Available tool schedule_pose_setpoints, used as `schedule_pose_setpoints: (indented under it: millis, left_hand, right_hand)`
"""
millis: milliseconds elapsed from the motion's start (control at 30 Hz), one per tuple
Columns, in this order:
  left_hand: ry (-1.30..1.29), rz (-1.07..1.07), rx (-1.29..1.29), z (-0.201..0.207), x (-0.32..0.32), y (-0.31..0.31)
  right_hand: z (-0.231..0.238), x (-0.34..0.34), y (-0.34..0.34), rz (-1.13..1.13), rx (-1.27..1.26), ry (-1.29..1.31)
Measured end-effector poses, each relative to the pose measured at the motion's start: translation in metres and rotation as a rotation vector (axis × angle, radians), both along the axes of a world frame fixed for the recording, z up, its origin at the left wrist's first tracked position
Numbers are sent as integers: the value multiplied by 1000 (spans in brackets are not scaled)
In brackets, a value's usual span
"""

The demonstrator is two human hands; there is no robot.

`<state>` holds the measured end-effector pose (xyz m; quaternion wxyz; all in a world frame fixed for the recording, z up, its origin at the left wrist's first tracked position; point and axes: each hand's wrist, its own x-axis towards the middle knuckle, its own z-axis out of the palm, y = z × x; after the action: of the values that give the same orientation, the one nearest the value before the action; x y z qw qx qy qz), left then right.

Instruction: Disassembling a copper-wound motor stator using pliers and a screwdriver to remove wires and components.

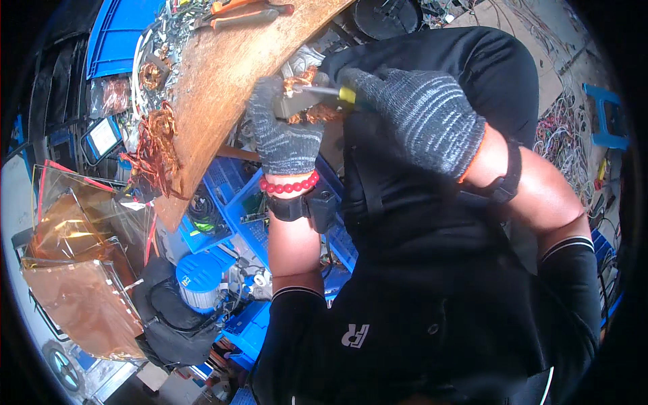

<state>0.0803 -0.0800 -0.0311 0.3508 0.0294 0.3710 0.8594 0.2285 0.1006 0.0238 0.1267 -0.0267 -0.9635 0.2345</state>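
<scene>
My left hand (287, 138), in a grey knitted glove, grips a grey metal core with copper windings (299, 103) above my lap. Loose copper wire bulges out on both sides of the core. In my right hand (425, 118), gloved the same way, is a screwdriver (347, 94) with a yellow-green handle. Its blurred shaft points left and lies across the core; whether the tip touches the copper cannot be made out. Most of the handle is hidden by my right fingers.
On my left a wooden board (223, 74) carries orange-handled pliers (250, 15), a heap of copper wire (158, 145) and metal scraps. Blue crates (236, 202) and a blue-lidded tub (199, 277) stand below it. Tangled wires (567, 142) and a blue stool (607, 115) are on my right.
</scene>
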Motion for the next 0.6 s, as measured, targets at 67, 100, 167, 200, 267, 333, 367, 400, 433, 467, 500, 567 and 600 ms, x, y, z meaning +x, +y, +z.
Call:
schedule_pose_setpoints:
  millis: [67, 100, 167, 200, 267, 333, 367, 400, 433, 467, 500, 567, 600]
  left_hand:
    - [67, -82, -15, -3, -1, -6]
    - [64, -89, -14, -5, 0, -13]
    - [1419, -73, -818, -9, 4, -26]
    - [1556, 13, -887, -11, 6, -27]
    - [1115, -23, -564, -9, 12, -25]
    - [224, -83, 59, -1, 16, -18]
    - [229, -72, 56, 2, 17, -18]
    - [158, -62, 163, 5, 17, -17]
    - [89, -51, 268, 8, 17, -16]
    - [17, -48, 376, 11, 18, -15]
    - [20, -45, 374, 14, 19, -13]
    - [-79, -97, 456, 19, 23, -9]
    - [-52, -149, 484, 21, 26, -5]
  right_hand:
    - [21, 0, 11, 83, 47, -206]
    - [18, -1, 17, 76, 48, -209]
    - [10, -5, 34, 228, 181, 21]
    - [10, -1, 33, 227, 181, 19]
    - [12, 4, 31, 238, 173, 62]
    - [16, 15, 29, 228, 174, 1]
    - [17, 23, 25, 239, 174, 7]
    - [17, 28, 21, 198, 91, 43]
    - [15, 31, 20, 157, 6, 78]
    - [12, 31, 21, 172, -36, 130]
    - [7, 32, 21, 176, -38, 132]
    - [-3, 30, 23, 206, -18, 200]
    - [-3, 29, 24, 232, -24, 182]
